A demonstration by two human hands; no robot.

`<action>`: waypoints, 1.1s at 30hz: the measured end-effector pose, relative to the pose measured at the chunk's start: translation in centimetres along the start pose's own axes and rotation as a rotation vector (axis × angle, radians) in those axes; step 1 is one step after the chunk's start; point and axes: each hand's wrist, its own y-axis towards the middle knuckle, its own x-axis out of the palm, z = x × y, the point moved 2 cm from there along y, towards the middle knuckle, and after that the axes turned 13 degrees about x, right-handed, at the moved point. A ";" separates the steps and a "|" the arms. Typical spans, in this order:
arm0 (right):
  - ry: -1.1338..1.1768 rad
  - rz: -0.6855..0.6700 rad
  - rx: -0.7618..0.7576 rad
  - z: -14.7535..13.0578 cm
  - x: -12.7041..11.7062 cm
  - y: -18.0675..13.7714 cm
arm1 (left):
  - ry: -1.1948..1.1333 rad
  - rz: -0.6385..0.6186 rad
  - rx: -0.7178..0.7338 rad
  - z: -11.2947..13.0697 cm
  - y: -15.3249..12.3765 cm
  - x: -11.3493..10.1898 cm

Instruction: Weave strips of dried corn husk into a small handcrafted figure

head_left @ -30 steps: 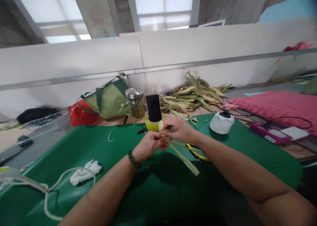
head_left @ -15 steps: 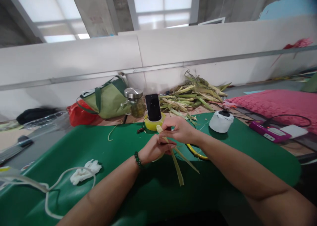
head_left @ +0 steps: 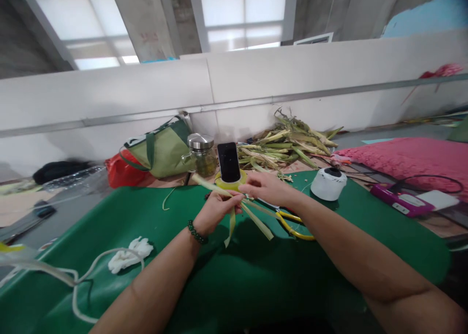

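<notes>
Pale green leaf strips (head_left: 258,222) cross one another between my hands, with one end pointing up to the left and other ends hanging below. My left hand (head_left: 215,211), with a green bead bracelet on its wrist, pinches the strips where they cross. Close against it, my right hand (head_left: 268,188) has its fingertips closed on the strips too; its fingers partly hide the grip. Beneath the right forearm lie yellow-handled scissors (head_left: 298,236) on the green mat (head_left: 292,275).
A phone (head_left: 229,162) stands in a yellow tape roll (head_left: 231,184) behind my hands. Further back are a glass jar (head_left: 203,161), a green bag (head_left: 168,151) and a leaf pile (head_left: 288,141). A white spool (head_left: 328,185) sits right, crumpled tissue (head_left: 130,256) and a white cord (head_left: 75,295) left.
My left hand has moved slightly left and up. The strips have turned and fanned out, one end now reaching up left and another hanging down. More of the scissors shows.
</notes>
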 end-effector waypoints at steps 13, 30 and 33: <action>-0.172 -0.347 -0.181 1.0 -1.1 0.3 | 0.043 -0.096 -0.133 0.4 -0.1 -0.7; -0.126 -0.351 -0.121 1.3 -1.5 0.3 | -0.066 -0.193 -0.255 0.0 -0.1 -1.3; -0.079 -0.373 -0.104 1.3 -1.3 0.4 | -0.057 -0.168 -0.246 -0.1 -0.1 -1.1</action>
